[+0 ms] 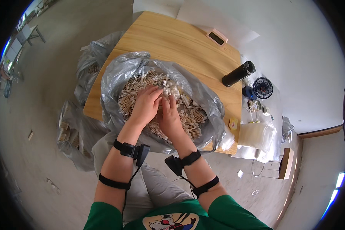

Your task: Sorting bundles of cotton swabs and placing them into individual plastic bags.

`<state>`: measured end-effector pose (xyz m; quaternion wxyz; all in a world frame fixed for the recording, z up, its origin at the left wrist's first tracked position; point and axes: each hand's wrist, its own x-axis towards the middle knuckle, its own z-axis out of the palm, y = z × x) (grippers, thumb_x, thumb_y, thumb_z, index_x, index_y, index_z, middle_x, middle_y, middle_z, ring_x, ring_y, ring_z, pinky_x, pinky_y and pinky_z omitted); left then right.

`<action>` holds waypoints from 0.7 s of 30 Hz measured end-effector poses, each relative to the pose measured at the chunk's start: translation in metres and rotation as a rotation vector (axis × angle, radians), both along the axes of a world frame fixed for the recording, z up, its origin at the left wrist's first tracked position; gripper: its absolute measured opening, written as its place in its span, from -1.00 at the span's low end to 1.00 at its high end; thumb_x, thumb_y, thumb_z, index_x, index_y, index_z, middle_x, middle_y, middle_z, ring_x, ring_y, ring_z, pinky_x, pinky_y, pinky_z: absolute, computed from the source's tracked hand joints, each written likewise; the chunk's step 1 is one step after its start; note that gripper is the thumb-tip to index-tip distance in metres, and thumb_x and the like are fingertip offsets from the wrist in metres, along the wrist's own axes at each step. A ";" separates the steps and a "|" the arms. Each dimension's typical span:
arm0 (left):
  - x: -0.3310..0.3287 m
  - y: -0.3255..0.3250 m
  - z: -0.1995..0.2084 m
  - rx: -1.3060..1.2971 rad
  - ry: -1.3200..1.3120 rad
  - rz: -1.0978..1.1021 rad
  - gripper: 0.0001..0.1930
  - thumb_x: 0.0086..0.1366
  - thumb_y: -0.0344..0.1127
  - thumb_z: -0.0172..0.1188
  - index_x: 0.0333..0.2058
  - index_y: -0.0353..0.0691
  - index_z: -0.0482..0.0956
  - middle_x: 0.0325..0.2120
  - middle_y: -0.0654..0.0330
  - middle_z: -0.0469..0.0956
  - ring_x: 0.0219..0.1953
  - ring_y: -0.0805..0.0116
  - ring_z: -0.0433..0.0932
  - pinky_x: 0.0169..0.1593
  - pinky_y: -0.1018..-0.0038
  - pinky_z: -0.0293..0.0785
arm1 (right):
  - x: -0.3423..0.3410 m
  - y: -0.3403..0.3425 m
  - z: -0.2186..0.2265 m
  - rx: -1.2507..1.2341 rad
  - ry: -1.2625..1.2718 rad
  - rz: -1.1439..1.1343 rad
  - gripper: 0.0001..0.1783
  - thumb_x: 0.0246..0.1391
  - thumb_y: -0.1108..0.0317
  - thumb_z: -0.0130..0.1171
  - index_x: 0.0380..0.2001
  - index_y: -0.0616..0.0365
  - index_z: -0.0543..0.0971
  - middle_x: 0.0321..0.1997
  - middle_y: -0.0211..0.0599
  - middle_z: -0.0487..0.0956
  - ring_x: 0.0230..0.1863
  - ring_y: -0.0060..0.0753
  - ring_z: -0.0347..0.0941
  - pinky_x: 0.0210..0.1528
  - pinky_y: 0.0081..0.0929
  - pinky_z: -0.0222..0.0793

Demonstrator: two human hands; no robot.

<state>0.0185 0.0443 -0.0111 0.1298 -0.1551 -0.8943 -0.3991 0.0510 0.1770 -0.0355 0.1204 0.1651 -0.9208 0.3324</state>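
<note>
A large grey plastic bag (117, 82) lies wide open on the table, filled with loose wooden-stick cotton swabs (191, 120). Both of my hands are over the middle of the pile. Between them a bunch of cotton swabs (173, 90) shows its white tips, slightly blurred. My left hand (145, 105) has its fingers curled against the near left side of that bunch. From below, my right hand (170, 119) reaches it, fingers bent around its sticks. The hands partly hide the sticks they grip.
The wooden table (161, 36) carries a black bottle (238, 74) and a pink digital clock (217, 37). Right of it are a small fan (262, 88) and a stack of clear plastic bags (257, 135). More grey bags (74, 132) stand at the left, on the floor.
</note>
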 end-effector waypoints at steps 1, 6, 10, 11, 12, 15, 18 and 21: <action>0.000 -0.001 0.000 0.090 -0.050 -0.061 -0.68 0.15 -0.37 0.12 -0.08 -0.18 0.49 0.00 0.07 0.41 0.17 0.04 0.23 0.23 -0.03 -0.01 | -0.002 0.001 0.003 0.000 -0.001 0.000 -0.31 -0.15 0.51 0.15 0.14 0.13 0.21 0.17 0.28 0.13 0.02 0.33 0.25 0.03 -0.06 0.28; 0.013 -0.006 -0.002 -0.395 -0.141 -0.173 -0.64 0.07 -0.32 0.21 -0.09 -0.10 0.53 0.15 0.06 0.25 0.27 0.01 0.05 0.30 -0.01 -0.14 | 0.006 0.038 0.034 0.149 -0.169 0.037 -0.55 -0.14 0.48 0.13 -0.08 0.10 0.39 -0.06 -0.07 0.41 -0.08 0.10 0.36 -0.05 -0.15 0.33; 0.007 -0.008 0.001 -0.433 -0.096 -0.028 -0.69 0.08 -0.43 0.13 -0.14 -0.10 0.56 0.15 0.05 0.25 0.29 0.06 0.01 0.30 -0.02 -0.19 | 0.026 0.088 0.029 0.252 -0.233 -0.009 -0.63 -0.20 0.53 0.12 -0.20 0.15 0.47 -0.16 -0.10 0.47 -0.10 0.06 0.38 -0.06 -0.19 0.34; 0.003 -0.010 0.001 -0.429 -0.097 -0.020 -0.69 0.08 -0.43 0.13 -0.14 -0.10 0.56 0.15 0.05 0.25 0.29 0.06 0.01 0.30 -0.02 -0.19 | 0.027 0.096 0.030 0.256 -0.231 -0.001 -0.63 -0.20 0.53 0.12 -0.20 0.15 0.47 -0.16 -0.10 0.47 -0.10 0.06 0.38 -0.06 -0.19 0.34; -0.002 -0.013 0.001 -0.451 -0.091 0.035 -0.68 0.07 -0.46 0.12 -0.15 -0.13 0.56 0.15 0.04 0.25 0.29 0.06 0.01 0.30 -0.02 -0.19 | 0.027 0.103 0.032 0.200 -0.194 -0.022 -0.62 -0.23 0.56 0.10 -0.21 0.16 0.48 -0.16 -0.10 0.47 -0.09 0.05 0.38 -0.06 -0.20 0.34; -0.006 -0.009 -0.001 -0.483 -0.049 0.139 -0.69 0.05 -0.49 0.11 -0.17 -0.20 0.56 0.13 0.04 0.27 0.29 0.07 0.01 0.30 -0.01 -0.18 | 0.018 0.094 0.045 0.105 -0.223 -0.088 -0.58 -0.30 0.64 0.02 -0.23 0.20 0.49 -0.13 -0.07 0.47 -0.05 0.05 0.36 -0.03 -0.20 0.32; -0.005 0.018 -0.007 -0.291 0.187 -0.095 -0.64 0.09 -0.37 0.16 -0.09 -0.17 0.51 0.14 0.07 0.26 0.28 0.11 0.05 0.29 -0.01 -0.13 | -0.006 0.089 0.036 0.139 -0.094 -0.050 -0.55 -0.27 0.64 -0.01 -0.17 0.19 0.46 -0.11 -0.05 0.46 -0.04 0.07 0.35 -0.01 -0.19 0.31; 0.003 0.026 -0.017 -0.248 0.094 -0.161 -0.57 0.04 -0.32 0.23 -0.05 -0.09 0.48 0.14 0.09 0.25 0.25 0.08 0.09 0.28 0.00 -0.12 | -0.036 0.074 0.029 0.156 -0.070 0.096 -0.47 -0.24 0.63 -0.02 -0.06 0.13 0.41 -0.05 -0.03 0.43 -0.03 0.10 0.35 0.02 -0.17 0.30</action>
